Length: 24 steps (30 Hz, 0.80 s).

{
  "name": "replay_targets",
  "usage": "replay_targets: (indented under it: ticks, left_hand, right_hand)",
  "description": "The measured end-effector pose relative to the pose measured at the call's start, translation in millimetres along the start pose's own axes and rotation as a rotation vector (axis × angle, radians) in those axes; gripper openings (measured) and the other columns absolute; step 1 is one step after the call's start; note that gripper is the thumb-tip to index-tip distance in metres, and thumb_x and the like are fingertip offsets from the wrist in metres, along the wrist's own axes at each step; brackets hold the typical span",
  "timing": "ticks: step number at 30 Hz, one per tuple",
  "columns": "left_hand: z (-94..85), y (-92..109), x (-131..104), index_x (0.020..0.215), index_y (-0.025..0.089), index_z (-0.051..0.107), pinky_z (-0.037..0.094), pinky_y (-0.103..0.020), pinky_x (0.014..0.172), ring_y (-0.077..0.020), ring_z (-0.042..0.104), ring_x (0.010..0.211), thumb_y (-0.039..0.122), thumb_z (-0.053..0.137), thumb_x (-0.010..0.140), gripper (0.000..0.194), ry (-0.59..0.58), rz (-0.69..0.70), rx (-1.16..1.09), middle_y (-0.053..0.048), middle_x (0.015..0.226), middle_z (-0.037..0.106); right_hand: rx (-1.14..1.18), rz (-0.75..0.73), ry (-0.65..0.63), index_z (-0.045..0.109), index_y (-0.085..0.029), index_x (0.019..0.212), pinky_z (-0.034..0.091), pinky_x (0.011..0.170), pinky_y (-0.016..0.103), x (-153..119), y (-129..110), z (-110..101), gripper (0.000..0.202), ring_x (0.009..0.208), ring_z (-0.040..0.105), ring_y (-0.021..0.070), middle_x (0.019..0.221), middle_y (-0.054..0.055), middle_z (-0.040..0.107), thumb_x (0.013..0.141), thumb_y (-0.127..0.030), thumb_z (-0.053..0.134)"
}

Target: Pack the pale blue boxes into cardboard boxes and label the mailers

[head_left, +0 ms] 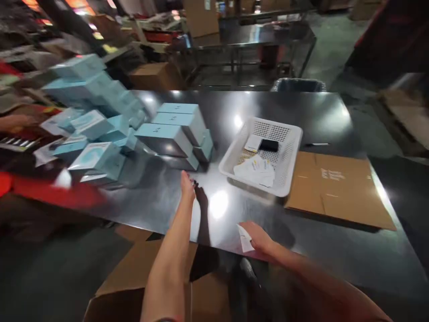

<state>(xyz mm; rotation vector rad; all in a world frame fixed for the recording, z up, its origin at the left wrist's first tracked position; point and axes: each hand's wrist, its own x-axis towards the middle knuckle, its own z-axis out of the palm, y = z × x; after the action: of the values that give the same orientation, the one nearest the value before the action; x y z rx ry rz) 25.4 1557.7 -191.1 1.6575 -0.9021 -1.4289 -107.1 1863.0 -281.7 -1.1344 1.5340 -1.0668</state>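
My left hand [187,184] reaches over the steel table just in front of the stacked light-blue boxes [167,129]. Its fingers are closed, and a small dark bit shows at the fingertips, too blurred to name. Near the table's front edge, my right hand [257,235] pinches a small white slip of paper [246,239]. Between and beyond both hands stands a white plastic basket [288,172], with white cards [256,170] and a black object [269,145] inside.
Flattened cardboard [342,188] and a pen [318,144] lie right of the basket. More blue boxes [97,156] are heaped at left, beside another person's hand [16,124]. An open carton [127,273] stands below the front edge of the steel table [301,107].
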Motion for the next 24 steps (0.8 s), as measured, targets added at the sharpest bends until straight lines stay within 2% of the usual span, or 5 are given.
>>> replay_targets:
  ticks: [6,10,14,19,24]
  left_hand:
    - [-31.5,-133,-188,0.11,0.02,0.069,0.054,-0.027,0.064,-0.0175,0.067,0.072,0.046,0.078,0.077,0.043,-0.42,0.03,0.178,-0.005,0.09,0.072]
    - [-10.1,-187,-304,0.079,0.019,0.069,0.051,-0.027,0.063,-0.0175,0.064,0.069,0.052,0.08,0.066,0.037,-0.481,0.113,0.205,-0.002,0.074,0.068]
    - [85.6,-215,-427,0.063,0.021,0.054,0.037,-0.024,0.045,-0.0105,0.047,0.047,0.053,0.076,0.067,0.039,-0.576,0.081,0.187,0.004,0.056,0.053]
    - [245.6,-243,-583,0.061,0.024,0.041,0.028,-0.022,0.039,-0.0089,0.042,0.037,0.047,0.074,0.072,0.042,-0.624,0.054,0.187,0.007,0.044,0.043]
    - [357.5,-251,-675,0.065,0.021,0.047,0.028,-0.02,0.038,-0.0074,0.045,0.037,0.042,0.078,0.071,0.038,-0.721,0.022,0.147,0.006,0.048,0.052]
  right_hand:
    - [-0.005,0.015,0.029,0.064,-0.018,0.101,0.049,0.099,0.043,-20,-9,5,0.022,0.096,0.062,0.0239,0.101,0.01,0.071,0.085,-0.024,0.05]
    - [0.115,0.009,-0.064,0.063,-0.018,0.098,0.054,0.081,0.034,-104,-17,-39,0.023,0.085,0.065,0.0199,0.091,0.004,0.07,0.091,-0.034,0.048]
    - [0.375,0.076,0.01,0.063,-0.018,0.107,0.056,0.079,0.036,-235,7,-172,0.039,0.089,0.067,0.0221,0.095,0.006,0.071,0.088,-0.052,0.057]
    - [-0.06,-0.156,0.643,0.068,-0.021,0.109,0.054,0.079,0.035,-391,33,-375,0.035,0.089,0.063,0.0211,0.107,0.009,0.069,0.086,-0.047,0.066]
    - [-0.503,-0.377,0.425,0.069,-0.022,0.118,0.054,0.089,0.037,-460,34,-500,0.029,0.1,0.065,0.0224,0.12,0.011,0.068,0.099,-0.033,0.05]
